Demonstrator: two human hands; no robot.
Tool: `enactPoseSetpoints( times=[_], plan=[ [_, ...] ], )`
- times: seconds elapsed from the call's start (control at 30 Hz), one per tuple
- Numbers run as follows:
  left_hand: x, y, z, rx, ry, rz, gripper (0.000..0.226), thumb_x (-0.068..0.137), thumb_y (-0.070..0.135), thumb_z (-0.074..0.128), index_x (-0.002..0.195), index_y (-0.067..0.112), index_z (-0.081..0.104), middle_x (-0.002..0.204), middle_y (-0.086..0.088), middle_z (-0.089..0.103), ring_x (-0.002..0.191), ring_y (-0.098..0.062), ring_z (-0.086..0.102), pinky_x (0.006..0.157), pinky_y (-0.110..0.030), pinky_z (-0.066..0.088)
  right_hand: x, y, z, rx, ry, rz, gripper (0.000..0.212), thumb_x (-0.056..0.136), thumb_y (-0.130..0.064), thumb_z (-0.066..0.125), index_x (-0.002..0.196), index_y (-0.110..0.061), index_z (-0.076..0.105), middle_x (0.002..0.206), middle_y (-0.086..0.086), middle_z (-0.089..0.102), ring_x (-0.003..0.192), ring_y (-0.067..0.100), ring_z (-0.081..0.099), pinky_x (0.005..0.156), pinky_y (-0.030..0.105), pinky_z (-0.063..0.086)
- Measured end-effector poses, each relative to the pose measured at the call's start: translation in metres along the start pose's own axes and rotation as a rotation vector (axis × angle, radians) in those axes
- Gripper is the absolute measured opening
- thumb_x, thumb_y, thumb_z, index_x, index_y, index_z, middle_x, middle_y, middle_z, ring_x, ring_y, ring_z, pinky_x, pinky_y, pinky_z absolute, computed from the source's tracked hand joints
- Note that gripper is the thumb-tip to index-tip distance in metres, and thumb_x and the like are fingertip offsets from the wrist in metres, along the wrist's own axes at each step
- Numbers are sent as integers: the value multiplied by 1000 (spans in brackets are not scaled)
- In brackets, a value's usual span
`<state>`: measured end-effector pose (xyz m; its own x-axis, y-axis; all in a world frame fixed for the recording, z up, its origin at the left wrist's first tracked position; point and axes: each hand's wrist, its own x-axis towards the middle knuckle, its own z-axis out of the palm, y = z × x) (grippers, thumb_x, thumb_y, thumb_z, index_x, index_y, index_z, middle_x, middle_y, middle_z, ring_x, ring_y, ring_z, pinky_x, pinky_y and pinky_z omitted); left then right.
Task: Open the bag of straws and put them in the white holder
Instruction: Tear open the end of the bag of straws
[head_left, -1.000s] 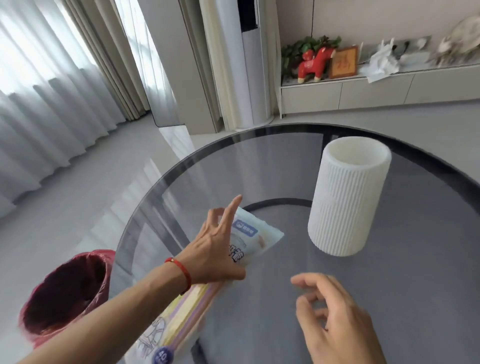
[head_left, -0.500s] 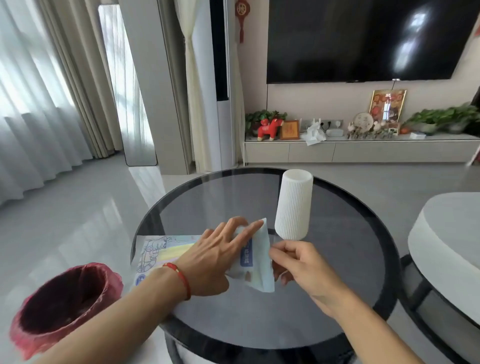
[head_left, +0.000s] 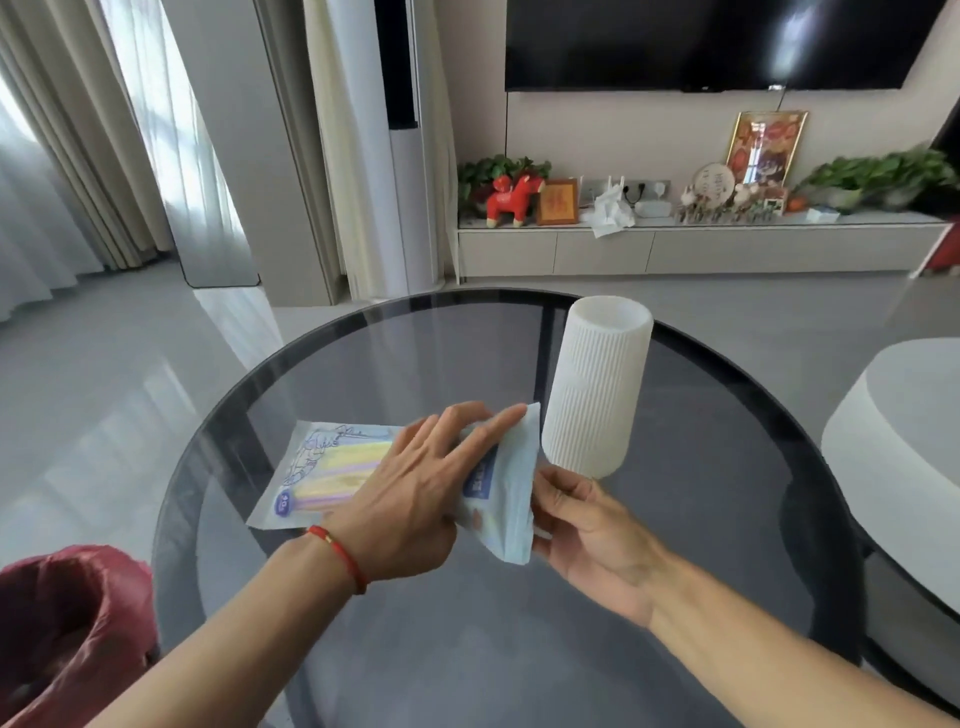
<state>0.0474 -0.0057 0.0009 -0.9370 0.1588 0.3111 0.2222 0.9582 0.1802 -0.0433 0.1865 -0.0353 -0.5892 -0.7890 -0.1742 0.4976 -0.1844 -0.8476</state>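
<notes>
The bag of straws (head_left: 332, 467) lies flat on the round dark glass table (head_left: 701, 493), with pastel straws showing through its clear part. My left hand (head_left: 415, 488) presses down on the bag's middle with straight fingers. My right hand (head_left: 582, 519) pinches the bag's right end, which is lifted off the glass. The ribbed white holder (head_left: 597, 389) stands upright just behind my right hand, apart from the bag.
A bin lined with a red bag (head_left: 67, 623) stands on the floor at the lower left. A white round table (head_left: 904, 431) is close on the right. A TV cabinet with ornaments (head_left: 675, 244) runs along the far wall.
My right hand has come in from the lower right and taken hold of the bag's right end. My left hand has laid flat on the bag. The view has pulled back from the table.
</notes>
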Motion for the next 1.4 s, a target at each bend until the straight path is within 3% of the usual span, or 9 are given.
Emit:
enactPoseSetpoints(
  times=[0.2, 0.3, 0.37, 0.53, 0.7, 0.83, 1.2, 1.3, 1.4],
  plan=[
    [-7, 0, 2, -182, -76, 83, 98, 56, 10, 63, 148, 21, 32, 140, 2, 38, 131, -17, 39, 110, -31, 31, -9, 3, -1, -611, 49, -45, 23, 108, -11, 53, 98, 3, 67, 76, 11, 64, 63, 18, 58, 47, 25, 40],
    [-5, 12, -6, -460, -148, 26, 46, 64, 16, 61, 110, 21, 54, 128, 5, 44, 111, -8, 47, 84, -14, 38, -15, 4, 3, -680, 84, -2, 26, 105, -8, 49, 92, 12, 58, 65, 4, 56, 52, 13, 50, 42, 22, 31],
    [-4, 19, -5, -445, -64, -34, 15, 75, 24, 64, 83, 18, 53, 115, 3, 47, 104, -12, 49, 78, -15, 37, -15, 2, 7, -671, 133, -19, 27, 102, -8, 50, 77, 3, 55, 61, 4, 52, 48, 14, 47, 41, 23, 27],
    [-11, 30, 9, -169, 53, -17, 38, 82, 44, 67, 58, 19, 52, 106, 0, 47, 97, -4, 44, 76, -11, 36, -15, -1, 21, -789, 84, -108, 36, 92, -7, 51, 57, -10, 57, 49, 11, 55, 43, 17, 45, 42, 23, 34],
    [-14, 25, 2, -222, -51, -20, 21, 87, 35, 68, 69, 25, 64, 114, 2, 42, 110, -6, 38, 87, -10, 33, -11, -3, 19, -903, 36, -158, 35, 93, -2, 54, 59, 6, 56, 47, 5, 58, 43, 14, 50, 49, 23, 43],
    [-15, 24, -1, -283, -87, -60, 20, 86, 30, 68, 67, 29, 62, 117, 4, 41, 112, -9, 36, 91, -9, 28, -11, -2, 19, -945, 26, -181, 34, 89, -6, 56, 56, 3, 54, 48, 0, 59, 41, 13, 54, 48, 24, 44],
    [-9, 14, -16, -432, 91, -137, 24, 80, 28, 64, 59, 17, 62, 117, 10, 59, 101, 3, 59, 83, -10, 41, -12, -2, 15, -1052, 154, -104, 42, 91, -17, 60, 52, -2, 53, 46, 3, 56, 41, 16, 50, 53, 37, 48],
    [-11, 11, -13, -409, 64, -141, 24, 79, 28, 61, 57, 20, 55, 115, 8, 63, 94, 0, 62, 76, -10, 40, -15, 0, 19, -1201, 210, -57, 31, 90, -27, 63, 63, -12, 63, 63, 5, 71, 52, 19, 61, 60, 40, 56],
    [-12, 17, -1, -423, 26, -129, 23, 77, 35, 54, 56, 30, 47, 109, 8, 65, 92, -4, 63, 75, -12, 40, -19, 7, 23, -1365, 367, -289, 25, 88, -40, 74, 104, -27, 61, 100, -13, 64, 74, 6, 59, 68, 35, 55]
  ],
)
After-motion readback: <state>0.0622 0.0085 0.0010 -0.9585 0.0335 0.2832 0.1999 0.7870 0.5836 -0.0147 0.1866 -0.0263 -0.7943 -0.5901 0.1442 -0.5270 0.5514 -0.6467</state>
